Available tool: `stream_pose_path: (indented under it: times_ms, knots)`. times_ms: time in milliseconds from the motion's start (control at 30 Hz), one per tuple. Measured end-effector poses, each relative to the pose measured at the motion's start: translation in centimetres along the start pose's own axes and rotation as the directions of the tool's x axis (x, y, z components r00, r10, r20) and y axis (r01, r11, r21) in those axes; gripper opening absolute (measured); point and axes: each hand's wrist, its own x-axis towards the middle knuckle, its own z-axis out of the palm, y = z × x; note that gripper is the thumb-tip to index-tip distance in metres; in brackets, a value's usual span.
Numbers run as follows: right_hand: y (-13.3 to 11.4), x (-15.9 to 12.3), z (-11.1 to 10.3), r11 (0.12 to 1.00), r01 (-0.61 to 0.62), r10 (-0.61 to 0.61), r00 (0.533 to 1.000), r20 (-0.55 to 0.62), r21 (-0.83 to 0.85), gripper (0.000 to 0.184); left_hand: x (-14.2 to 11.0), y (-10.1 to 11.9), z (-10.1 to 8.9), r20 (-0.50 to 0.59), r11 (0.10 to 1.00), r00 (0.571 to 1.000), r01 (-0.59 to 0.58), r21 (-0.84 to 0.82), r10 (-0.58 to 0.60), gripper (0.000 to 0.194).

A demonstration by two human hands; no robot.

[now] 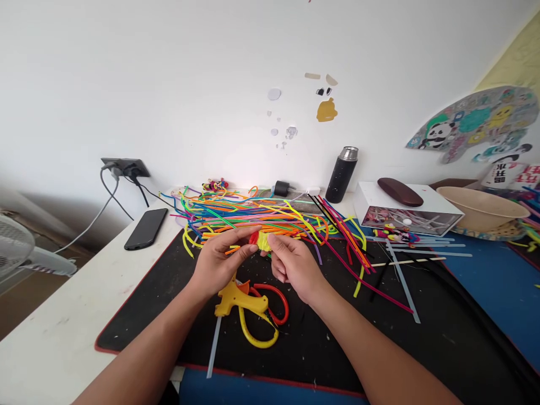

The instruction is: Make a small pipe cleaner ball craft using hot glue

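Note:
My left hand [221,260] and my right hand [293,264] meet above the black mat [422,349], fingers pinched on a small yellow and red pipe-cleaner piece [261,241] held between them. Just behind lies a big heap of coloured pipe cleaners [253,216]. Below my hands on the mat lies a yellow glue gun [238,301], with red-and-yellow-handled scissors [270,315] beside it and a clear glue stick [214,349] sticking out toward me.
A black phone [145,228] lies on the white table at left, near a wall socket [125,167] with cables. A black flask [342,175], a white box [405,212], a beige bowl [481,207] and loose sticks [405,281] are at right. A fan [17,247] stands far left.

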Motion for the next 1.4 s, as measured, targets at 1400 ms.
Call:
stream_pose_path:
  times_ms: [1400]
  knots:
    - [0.30, 0.14, -0.04, 1.000, -0.007, 0.006, 0.999, -0.033, -0.030, 0.060, -0.25, 0.02, 0.59, -0.041, 0.995, 0.998, -0.049, 0.084, 0.052, 0.019]
